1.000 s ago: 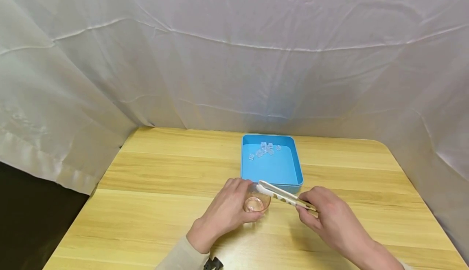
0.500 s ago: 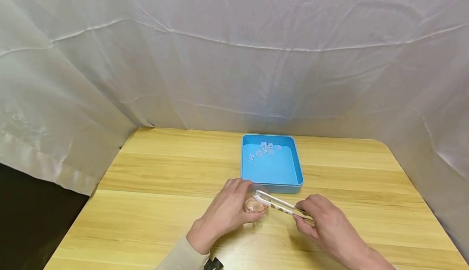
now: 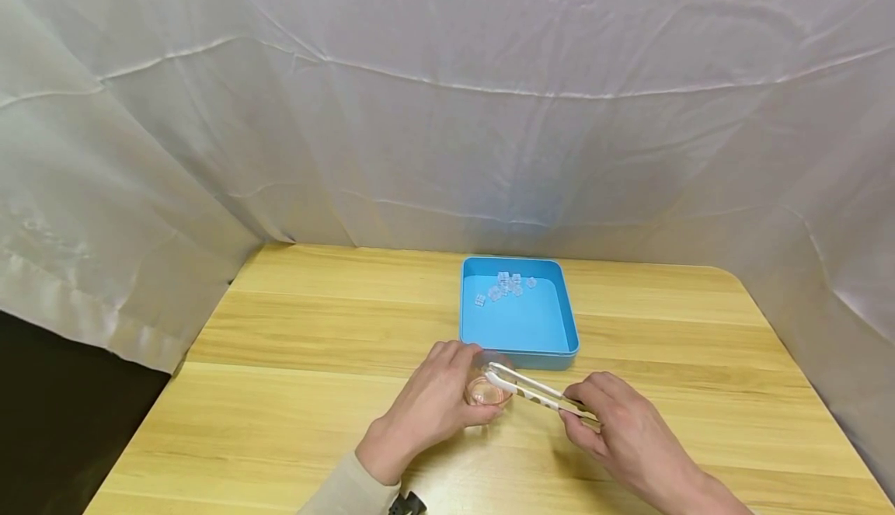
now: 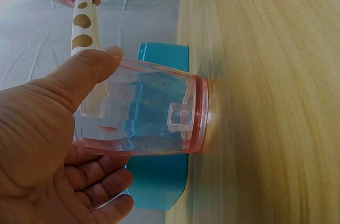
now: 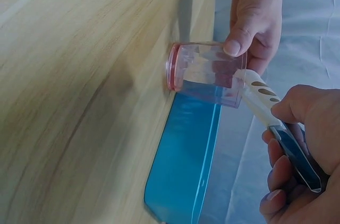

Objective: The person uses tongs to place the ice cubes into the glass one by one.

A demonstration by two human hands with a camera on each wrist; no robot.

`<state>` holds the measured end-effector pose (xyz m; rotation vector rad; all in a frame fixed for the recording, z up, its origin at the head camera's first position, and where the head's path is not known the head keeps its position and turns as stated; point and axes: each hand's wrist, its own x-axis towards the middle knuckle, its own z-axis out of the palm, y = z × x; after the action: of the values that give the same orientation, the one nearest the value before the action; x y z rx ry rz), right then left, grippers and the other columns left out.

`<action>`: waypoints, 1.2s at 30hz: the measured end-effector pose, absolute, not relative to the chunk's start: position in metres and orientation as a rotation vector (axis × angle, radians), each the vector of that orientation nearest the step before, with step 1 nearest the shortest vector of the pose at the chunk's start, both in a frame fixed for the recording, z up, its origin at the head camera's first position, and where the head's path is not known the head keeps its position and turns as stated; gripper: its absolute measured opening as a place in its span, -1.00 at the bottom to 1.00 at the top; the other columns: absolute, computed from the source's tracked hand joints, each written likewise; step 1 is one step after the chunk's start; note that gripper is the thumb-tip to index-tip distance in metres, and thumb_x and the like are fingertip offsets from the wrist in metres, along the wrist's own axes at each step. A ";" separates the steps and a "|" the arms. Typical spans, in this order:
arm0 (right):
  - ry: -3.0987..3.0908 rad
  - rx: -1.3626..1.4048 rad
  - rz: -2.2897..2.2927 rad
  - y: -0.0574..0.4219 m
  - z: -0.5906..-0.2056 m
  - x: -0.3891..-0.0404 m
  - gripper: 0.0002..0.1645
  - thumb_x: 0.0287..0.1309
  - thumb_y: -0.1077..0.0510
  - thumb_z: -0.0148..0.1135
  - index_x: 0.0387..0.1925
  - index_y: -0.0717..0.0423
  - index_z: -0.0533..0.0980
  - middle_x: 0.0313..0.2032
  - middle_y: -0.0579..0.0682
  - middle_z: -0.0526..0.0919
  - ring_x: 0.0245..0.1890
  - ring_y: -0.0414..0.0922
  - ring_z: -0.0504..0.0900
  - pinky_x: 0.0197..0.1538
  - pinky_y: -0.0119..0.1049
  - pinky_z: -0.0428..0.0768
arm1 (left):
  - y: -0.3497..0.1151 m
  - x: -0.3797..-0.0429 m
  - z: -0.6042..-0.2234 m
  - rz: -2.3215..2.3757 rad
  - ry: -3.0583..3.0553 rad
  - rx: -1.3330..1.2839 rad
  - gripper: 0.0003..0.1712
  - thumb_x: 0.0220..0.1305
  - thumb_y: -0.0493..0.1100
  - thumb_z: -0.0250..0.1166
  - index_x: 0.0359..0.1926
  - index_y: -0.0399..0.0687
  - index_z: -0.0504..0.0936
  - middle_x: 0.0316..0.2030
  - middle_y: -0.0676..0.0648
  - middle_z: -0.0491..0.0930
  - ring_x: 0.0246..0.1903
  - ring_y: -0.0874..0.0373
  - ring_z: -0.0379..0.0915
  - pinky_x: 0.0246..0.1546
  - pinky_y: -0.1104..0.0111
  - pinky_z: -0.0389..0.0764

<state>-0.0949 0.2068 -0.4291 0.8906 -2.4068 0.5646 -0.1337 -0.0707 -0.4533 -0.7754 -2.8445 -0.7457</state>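
A clear, pink-tinted cup [image 3: 488, 392] stands upright on the table in front of the blue tray. My left hand [image 3: 433, 394] grips its side, thumb on the near side in the head view. In my right hand [image 3: 632, 433] I hold tongs with white, brown-spotted arms [image 4: 82, 25], and their tips reach into the cup's mouth. Through the wall in the left wrist view, a small clear cube [image 4: 179, 117] shows at the cup's bottom. Whether anything is between the tongs' tips is hard to make out. Several similar clear cubes [image 3: 504, 277] lie in the tray.
The square blue tray [image 3: 527, 327] sits just behind the cup, towards the back of the wooden table [image 3: 336, 321]. Pale cloth [image 3: 447, 150] hangs behind and at both sides. A small black object [image 3: 407, 503] is by my left sleeve.
Over the last second my right hand has come slightly down and nearer, lowering the tongs' tips from the cup's rim into its mouth. My left hand and the cup have stayed put.
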 end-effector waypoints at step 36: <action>-2.433 0.869 0.578 0.206 -0.429 -0.093 -0.93 0.26 0.07 0.37 -0.25 -0.09 0.62 -0.38 -0.32 0.55 -0.39 -0.40 0.40 -0.39 -0.60 0.41 | -0.071 -0.134 -0.452 -0.751 -2.862 -0.763 -0.14 0.11 0.27 0.59 0.27 -0.13 0.56 0.07 -0.04 0.63 0.10 0.06 0.50 0.19 0.24 0.61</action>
<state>-0.0932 0.2061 -0.4294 0.8690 -2.4326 0.5780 -0.1335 -0.0711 -0.4521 -0.7634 -2.8619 -0.7511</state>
